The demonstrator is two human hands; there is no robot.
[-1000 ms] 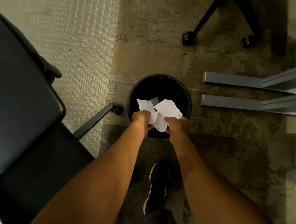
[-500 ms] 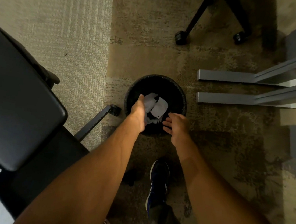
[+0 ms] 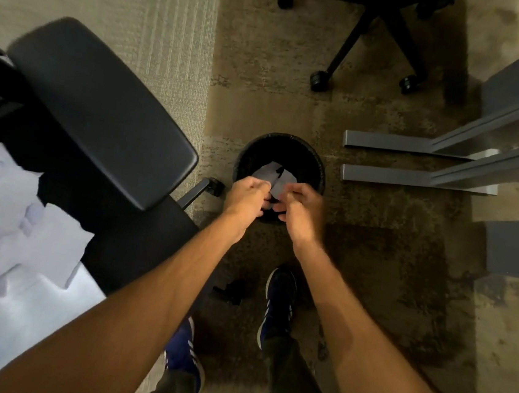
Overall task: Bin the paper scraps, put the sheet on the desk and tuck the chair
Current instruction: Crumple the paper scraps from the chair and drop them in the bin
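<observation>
At the far left a heap of crumpled white paper point(image 3: 7, 234) lies on a pale surface, partly hidden by the black chair point(image 3: 101, 109). The chair's backrest runs on a slant from upper left down toward the bin, and one wheeled leg ends just beside the bin's rim. Next comes the left hand point(image 3: 245, 195), fingers curled, held over the near edge of the round black bin point(image 3: 315, 167). Grey-white scraps point(image 3: 268, 173) show inside the bin, just beyond the knuckles. The right hand point(image 3: 302, 207) is close beside the left, also curled. Whether either hand pinches a piece of paper or the paper simply lies below them cannot be told. Well to the right stand grey desk legs point(image 3: 417, 145). The binning looks nearly finished. The remaining paper lies to the left of and behind both hands, across the chair, so the left hand is the nearer one. The body would likely have to turn left to reach it.
</observation>
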